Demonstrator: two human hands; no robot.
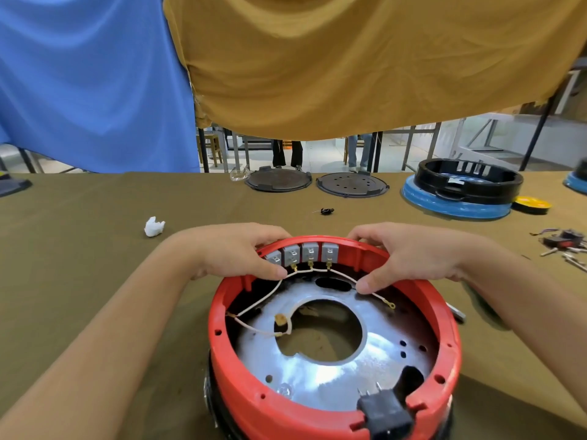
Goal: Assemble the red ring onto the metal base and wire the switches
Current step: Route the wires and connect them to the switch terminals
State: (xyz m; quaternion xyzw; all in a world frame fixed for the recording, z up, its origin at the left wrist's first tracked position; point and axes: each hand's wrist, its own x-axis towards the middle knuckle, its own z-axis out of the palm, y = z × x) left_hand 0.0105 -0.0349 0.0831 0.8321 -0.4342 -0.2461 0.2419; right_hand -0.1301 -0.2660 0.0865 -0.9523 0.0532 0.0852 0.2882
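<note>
Red ring (333,369) — 1, on 1 metal base (349,369); 4 grey switches (301,254) — left hand (235,252), right hand (413,252) both clasping its rim.

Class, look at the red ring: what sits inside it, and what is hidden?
Inside the red ring: a metal base, four grey switches, white wires and a black plug socket. Both hands cover the far rim's outside.

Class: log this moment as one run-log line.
left hand holds red ring | right hand holds ring, thumb on white wire | ring on metal base
</note>
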